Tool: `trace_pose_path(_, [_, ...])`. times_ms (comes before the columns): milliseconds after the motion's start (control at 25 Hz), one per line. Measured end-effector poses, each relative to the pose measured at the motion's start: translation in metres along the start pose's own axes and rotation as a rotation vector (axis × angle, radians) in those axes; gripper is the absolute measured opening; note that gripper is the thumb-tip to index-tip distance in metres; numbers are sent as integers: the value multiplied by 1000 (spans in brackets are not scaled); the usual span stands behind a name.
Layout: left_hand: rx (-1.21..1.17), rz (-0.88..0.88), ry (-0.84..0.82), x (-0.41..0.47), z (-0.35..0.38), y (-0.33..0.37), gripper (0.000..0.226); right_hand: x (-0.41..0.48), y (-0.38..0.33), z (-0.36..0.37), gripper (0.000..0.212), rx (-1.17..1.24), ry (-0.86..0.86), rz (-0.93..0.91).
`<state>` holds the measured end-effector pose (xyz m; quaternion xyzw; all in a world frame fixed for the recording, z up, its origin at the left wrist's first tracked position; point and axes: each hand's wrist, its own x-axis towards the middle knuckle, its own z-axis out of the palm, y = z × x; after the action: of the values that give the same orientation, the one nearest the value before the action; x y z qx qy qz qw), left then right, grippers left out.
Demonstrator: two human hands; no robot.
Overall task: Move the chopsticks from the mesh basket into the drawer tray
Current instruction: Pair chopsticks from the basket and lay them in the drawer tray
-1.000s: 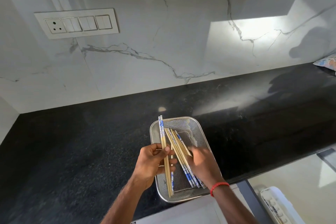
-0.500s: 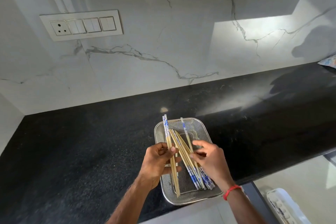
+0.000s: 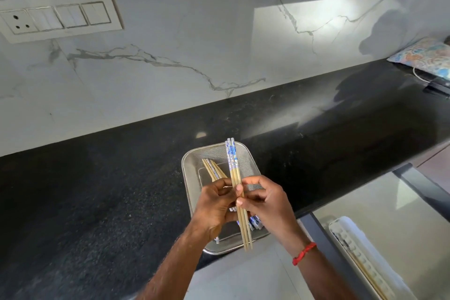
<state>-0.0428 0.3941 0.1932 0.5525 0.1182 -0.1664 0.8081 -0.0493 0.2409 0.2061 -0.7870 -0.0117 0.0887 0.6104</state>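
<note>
A long black speckled stone desk [image 3: 121,190] is seen below a white marbled wall. A rectangular steel mesh basket [image 3: 192,178] is set at its near edge. At four o'clock from it, lower down, a white plastic drawer tray [image 3: 345,231] is partly shown. A bundle of bamboo chopsticks with blue-and-white tops [image 3: 235,178] is pinched above the basket by the left hand [image 3: 214,207] and right hand [image 3: 267,202], both grips closed on it. Further chopsticks [image 3: 211,168] are left inside at ten o'clock.
</note>
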Motion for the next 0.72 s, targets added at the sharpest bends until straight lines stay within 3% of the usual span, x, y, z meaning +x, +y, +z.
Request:
trace_pose_path(200, [45,0,-21,-5,34,-8,21,-18,5,-30,50,72,-7,32])
trace_pose_path(720, [190,-94,-76,-15,171,-68,19,-71,54,-163,67,-10,23,98])
